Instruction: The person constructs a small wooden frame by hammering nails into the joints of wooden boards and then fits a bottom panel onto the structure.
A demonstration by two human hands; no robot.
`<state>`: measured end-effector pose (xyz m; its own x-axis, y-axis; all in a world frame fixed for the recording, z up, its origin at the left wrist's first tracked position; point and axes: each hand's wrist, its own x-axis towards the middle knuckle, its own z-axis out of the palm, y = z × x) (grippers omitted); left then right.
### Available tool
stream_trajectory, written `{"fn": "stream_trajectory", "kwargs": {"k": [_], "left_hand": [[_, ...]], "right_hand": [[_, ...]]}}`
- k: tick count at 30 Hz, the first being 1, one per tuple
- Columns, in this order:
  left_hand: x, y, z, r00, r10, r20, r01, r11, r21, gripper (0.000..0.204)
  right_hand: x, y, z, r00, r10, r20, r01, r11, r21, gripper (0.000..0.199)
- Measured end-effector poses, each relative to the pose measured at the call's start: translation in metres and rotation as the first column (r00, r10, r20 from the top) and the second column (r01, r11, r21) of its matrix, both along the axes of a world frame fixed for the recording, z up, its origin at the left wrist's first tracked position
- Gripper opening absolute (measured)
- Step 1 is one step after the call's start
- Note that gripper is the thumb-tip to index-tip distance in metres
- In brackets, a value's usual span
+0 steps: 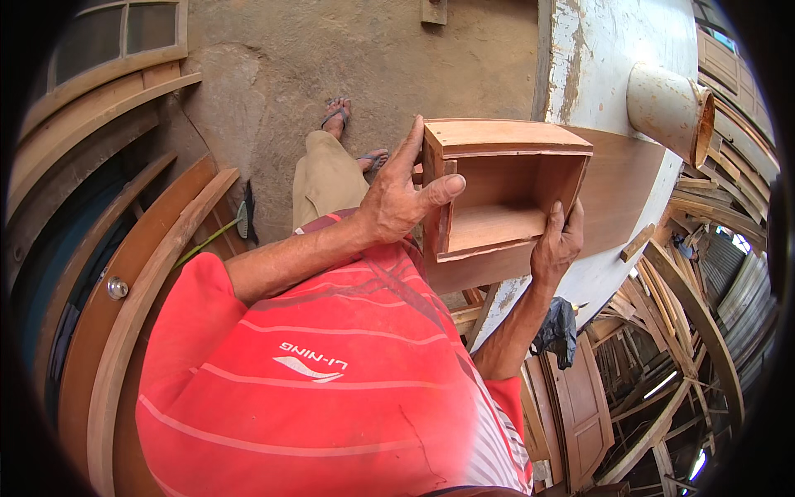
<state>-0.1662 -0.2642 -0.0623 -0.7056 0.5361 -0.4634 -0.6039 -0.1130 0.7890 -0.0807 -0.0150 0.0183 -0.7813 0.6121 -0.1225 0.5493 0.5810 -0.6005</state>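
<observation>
Closest to the lens, a red striped shirt (331, 389) fills the lower middle, with curved wooden door frames (124, 273) leaning at the far left over the concrete floor (273, 74). Moving rightward, the left hand (397, 199) is clamped on the left side wall of a small open-fronted wooden box (497, 199), thumb stretched across the front edge and fingers reaching up behind the top corner. That box is held up in front of the chest, its opening facing the camera. On its right, the right hand (556, 244) grips the lower right corner, fingers curled inside against the wall. Behind the box lies a white painted board (613, 50) carrying a pale pipe stub (667, 103), and stacked timber frames (704, 273) crowd the far right.
</observation>
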Motion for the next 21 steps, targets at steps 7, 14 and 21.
{"fn": "stream_trajectory", "kwargs": {"k": [7,14,21], "left_hand": [[0.0,0.001,0.002,1.0,0.016,0.025,-0.016,1.0,-0.002,0.124],[-0.001,-0.004,-0.013,0.989,-0.092,-0.112,0.08,0.991,-0.103,0.109],[-0.003,-0.001,-0.008,0.991,-0.008,-0.131,-0.004,0.996,-0.088,0.108]], "right_hand": [[0.0,0.001,-0.002,1.0,0.003,-0.007,-0.003,1.0,0.012,0.035],[-0.003,-0.001,0.001,0.999,-0.028,0.033,0.028,1.0,0.003,0.035],[-0.004,-0.003,0.001,1.0,-0.018,0.024,0.017,0.999,0.027,0.036]]}}
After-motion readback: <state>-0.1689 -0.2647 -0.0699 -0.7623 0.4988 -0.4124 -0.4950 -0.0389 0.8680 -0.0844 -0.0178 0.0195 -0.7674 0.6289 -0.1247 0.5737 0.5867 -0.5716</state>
